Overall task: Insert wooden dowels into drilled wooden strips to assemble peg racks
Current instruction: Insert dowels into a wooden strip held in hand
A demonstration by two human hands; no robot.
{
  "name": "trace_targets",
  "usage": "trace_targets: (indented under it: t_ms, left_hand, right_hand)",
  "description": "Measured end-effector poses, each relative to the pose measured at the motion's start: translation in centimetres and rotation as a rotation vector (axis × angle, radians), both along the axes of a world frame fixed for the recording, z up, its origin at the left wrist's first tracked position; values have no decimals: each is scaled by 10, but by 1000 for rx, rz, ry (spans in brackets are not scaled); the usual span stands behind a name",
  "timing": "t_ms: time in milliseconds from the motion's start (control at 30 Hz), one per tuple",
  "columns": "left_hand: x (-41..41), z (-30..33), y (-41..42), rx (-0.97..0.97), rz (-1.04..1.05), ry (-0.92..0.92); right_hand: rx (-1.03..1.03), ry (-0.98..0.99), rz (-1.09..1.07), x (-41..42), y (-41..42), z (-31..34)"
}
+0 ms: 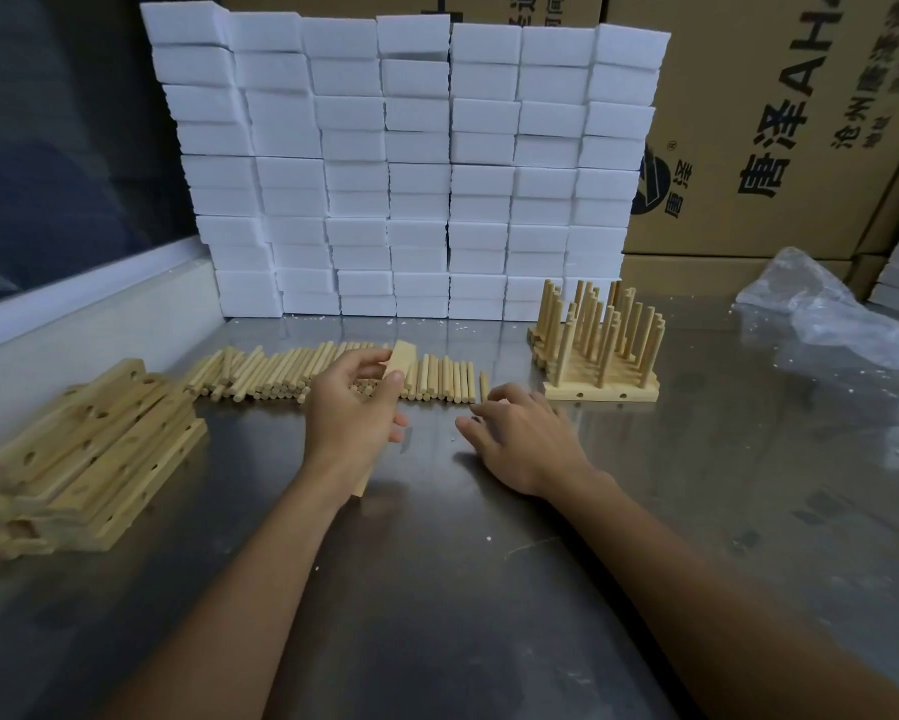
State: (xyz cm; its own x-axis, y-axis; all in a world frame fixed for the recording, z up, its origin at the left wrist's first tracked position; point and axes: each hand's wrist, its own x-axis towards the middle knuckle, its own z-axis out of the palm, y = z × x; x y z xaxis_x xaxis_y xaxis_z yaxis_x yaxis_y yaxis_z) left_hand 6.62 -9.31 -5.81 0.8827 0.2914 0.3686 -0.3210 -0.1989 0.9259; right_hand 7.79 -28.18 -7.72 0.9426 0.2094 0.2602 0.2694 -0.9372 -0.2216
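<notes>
Two hands are working over the metal surface (437, 563): the left hand (353, 407) is gripping one wooden strip (399, 359) near its far end, tilted up, while the right hand (520, 439) is resting loose with nothing in it, near the last dowel of the dowels (333, 374) lying in a row behind. The strip is looking light, stiff and dry, so holding its edges should be safe. Undone strips (88, 449) are waiting on the left, finished racks (598, 345) on the right.
</notes>
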Motion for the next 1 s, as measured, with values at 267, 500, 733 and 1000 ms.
trace_targets:
  t_ms: [267,500,733,1000]
  left_hand:
    - [-6,7,-1,-669,-296,235]
    - [-5,5,5,-817,-390,312]
    - [-6,5,5,-804,-440,330]
    - [-8,7,2,-696,-431,343]
  right_hand:
    - [67,-73,-137,-1,-5,3]
    - [366,-83,-307,-3,-15,3]
    - [925,-312,-174,-7,-17,10]
    - [885,-572,45,-18,0,21]
